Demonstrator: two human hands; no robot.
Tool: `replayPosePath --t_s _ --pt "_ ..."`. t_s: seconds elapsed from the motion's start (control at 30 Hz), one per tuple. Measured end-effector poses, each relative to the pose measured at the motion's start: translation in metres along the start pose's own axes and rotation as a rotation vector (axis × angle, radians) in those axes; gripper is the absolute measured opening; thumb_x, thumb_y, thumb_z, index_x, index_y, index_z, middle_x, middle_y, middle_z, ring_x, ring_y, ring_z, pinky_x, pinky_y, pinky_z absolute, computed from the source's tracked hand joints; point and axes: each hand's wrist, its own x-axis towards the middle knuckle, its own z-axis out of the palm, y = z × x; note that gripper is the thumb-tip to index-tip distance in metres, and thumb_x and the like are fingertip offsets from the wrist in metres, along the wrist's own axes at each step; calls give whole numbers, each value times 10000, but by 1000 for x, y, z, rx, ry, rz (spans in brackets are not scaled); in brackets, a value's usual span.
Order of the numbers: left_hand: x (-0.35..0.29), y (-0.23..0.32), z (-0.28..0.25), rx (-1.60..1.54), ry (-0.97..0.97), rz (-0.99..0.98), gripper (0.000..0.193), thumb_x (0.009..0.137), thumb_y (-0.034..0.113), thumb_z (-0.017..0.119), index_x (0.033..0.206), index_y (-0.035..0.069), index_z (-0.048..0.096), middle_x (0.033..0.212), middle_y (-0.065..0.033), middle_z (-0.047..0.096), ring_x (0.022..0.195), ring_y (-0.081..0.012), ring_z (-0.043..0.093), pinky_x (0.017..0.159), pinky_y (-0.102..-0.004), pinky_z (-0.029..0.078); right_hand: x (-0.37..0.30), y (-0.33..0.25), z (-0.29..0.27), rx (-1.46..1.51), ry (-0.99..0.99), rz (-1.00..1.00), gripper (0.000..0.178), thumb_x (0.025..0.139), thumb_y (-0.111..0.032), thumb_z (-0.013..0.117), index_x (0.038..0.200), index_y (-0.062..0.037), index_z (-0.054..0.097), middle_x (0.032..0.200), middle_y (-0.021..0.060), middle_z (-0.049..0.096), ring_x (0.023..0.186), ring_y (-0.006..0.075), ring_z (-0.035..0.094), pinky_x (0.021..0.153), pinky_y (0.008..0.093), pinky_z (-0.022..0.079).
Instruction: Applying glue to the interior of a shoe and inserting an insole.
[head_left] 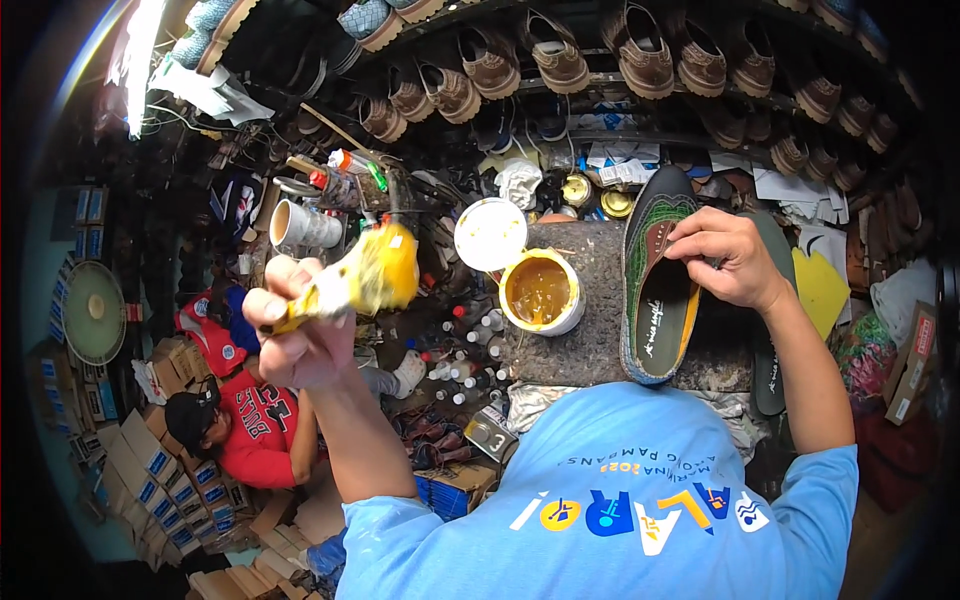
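Room: cluttered shoe workshop, rows of brown shoes (pixel 640 50) hanging along the top from eleven to two o'clock, stacked boxes (pixel 165 470) at eight o'clock.
Far left: round pale fan (pixel 93 312) at nine o'clock; beside it, lower, a person in a red shirt (pixel 255 435) and dark cap, seated among the boxes.
Left hand: the left hand (pixel 300 330) is closed in a fist around the handle of a brush (pixel 365 275), raised well above the tabletop at about ten o'clock from the picture's middle.
Brush: its head is thick with yellow glue, blurred, tilted up toward one o'clock from the fist.
Behind the brush: white cup (pixel 300 225) lying on its side, amid bottles and tools.
Centre: open glue can (pixel 540 292) with amber glue inside, standing on the left edge of the dark speckled tabletop (pixel 590 330); its white lid (pixel 490 233) sits just beside it at eleven o'clock.
Below the can: small bottles (pixel 465 345) clustered at seven o'clock.
Shoe: green and dark shoe (pixel 655 290) resting on the tabletop, toe toward twelve o'clock, opening facing up, at three o'clock from the can.
Right hand: the right hand (pixel 725 255) grips the right rim of the shoe, fingers curled over the edge.
Far right: yellow sheet (pixel 820 285) at three o'clock, more boxes beyond.
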Motion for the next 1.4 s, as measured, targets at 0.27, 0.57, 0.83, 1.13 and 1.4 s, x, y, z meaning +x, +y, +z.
replayPosePath --t_s 0.27,0.57,0.83,1.13,1.4 --pt "1 -17 76 281 36 -164 326 883 213 671 1093 -34 713 832 -147 664 647 -205 598 577 -307 517 12 6 -4 69 -70 -45 186 808 -12 689 971 -13 779 985 137 767 930 301 741 823 379 591" --pt "-20 -138 174 987 -333 -301 81 814 -28 754 887 -12 723 666 -108 615 522 -223 601 489 -334 453 22 6 -3 80 -102 -34 171 819 -26 673 949 -8 783 902 123 763 817 277 739 730 364 580" --pt "-11 -142 166 864 -317 -487 65 811 -56 714 875 -54 725 714 -118 673 571 -195 644 549 -303 489 23 12 -2 114 -99 -48 176 828 -32 681 966 -13 789 893 117 761 796 266 730 695 360 569" --pt "-1 -158 160 843 -338 -516 121 791 -53 708 908 -55 740 759 -138 685 640 -234 660 612 -313 496 20 14 -5 112 -88 -18 169 828 -43 685 959 -18 790 888 121 757 800 268 732 683 357 565" --pt "3 -150 153 774 -374 -617 149 723 -15 685 852 -73 733 741 -131 680 651 -229 668 629 -326 502 21 14 4 162 -40 -17 190 824 -78 655 942 -16 791 871 134 758 817 309 728 756 394 580"
